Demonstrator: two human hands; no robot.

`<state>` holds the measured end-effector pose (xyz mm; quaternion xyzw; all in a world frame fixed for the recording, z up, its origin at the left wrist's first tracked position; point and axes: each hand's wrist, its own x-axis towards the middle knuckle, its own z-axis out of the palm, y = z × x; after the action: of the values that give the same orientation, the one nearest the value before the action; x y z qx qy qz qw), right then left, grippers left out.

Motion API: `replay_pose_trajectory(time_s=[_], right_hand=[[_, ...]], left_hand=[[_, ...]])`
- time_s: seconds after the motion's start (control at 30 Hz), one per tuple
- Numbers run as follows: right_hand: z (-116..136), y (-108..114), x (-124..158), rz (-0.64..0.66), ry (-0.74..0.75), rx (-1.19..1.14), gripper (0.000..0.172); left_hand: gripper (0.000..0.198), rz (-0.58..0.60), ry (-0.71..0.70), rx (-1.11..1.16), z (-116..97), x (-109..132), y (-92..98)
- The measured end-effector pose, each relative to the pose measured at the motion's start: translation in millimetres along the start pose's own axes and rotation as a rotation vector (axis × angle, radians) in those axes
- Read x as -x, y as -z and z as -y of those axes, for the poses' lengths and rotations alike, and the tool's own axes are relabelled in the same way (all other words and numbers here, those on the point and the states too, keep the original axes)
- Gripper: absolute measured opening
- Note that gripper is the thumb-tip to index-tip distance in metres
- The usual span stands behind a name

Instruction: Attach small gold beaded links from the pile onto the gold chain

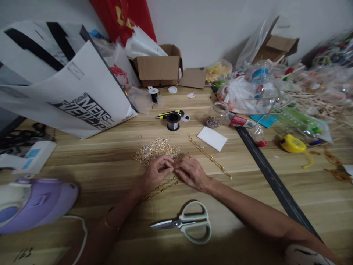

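Observation:
My left hand [158,170] and my right hand [191,173] meet over the middle of the table, fingertips pinched together and nearly touching. Whatever lies between the fingertips is too small to make out. A gold chain [162,187] with small beads runs on the table just below the hands, partly under my left wrist. Behind my left hand is a loose pile of gold and clear beads [156,149]. Another gold chain [211,157] lies stretched out to the right of my right hand. Scissors [190,222] with pale handles lie nearer to me, blades pointing left.
Beyond the hands are a spool of wire [173,123], a yellow-black cutter knife [168,114], white paper [212,138] and a jar of beads [216,116]. A dark strip [264,169] and tape measure [292,143] lie right. A purple iron [41,204] and large bag [68,88] stand left.

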<state>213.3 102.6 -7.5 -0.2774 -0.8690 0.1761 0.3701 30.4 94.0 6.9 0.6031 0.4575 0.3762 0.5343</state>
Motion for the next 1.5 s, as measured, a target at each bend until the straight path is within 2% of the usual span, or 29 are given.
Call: replay_pose_trajectory(time_s=[0.1,0.23,0.4,0.5,0.7,1.03,1.5], right_hand=[[0.8,1.2,0.0,-0.026,-0.024,0.048,0.007],[1.6,2.4,1.4,-0.089,-0.083,0.081,0.020],[2.2,1.5,2.7,-0.111,-0.061,0.042,0.030],[2.1,1.4,1.9,-0.085,-0.048,0.041,0.028],[0.0,2.3,0.2,-0.020,0.000,0.064,0.011],[0.2,3.0,-0.7,0.003,-0.016,0.090,0.012],[-1.1,1.6,0.0,-0.034,0.005,0.118,0.014]], left_hand=[[0.017,-0.024,0.002,0.002,-1.0,-0.5,1.6],[0.019,-0.028,-0.016,-0.009,-0.3,-0.9,4.7],[0.017,-0.031,-0.017,-0.013,0.0,-0.9,5.1],[0.017,-0.020,-0.029,-0.014,-0.2,-1.0,4.2],[0.016,-0.027,-0.033,-0.046,-4.0,-1.0,1.8],[0.016,-0.017,-0.064,-0.108,1.6,-0.3,3.0],[0.016,-0.008,-0.085,-0.144,4.6,-0.9,5.8]])
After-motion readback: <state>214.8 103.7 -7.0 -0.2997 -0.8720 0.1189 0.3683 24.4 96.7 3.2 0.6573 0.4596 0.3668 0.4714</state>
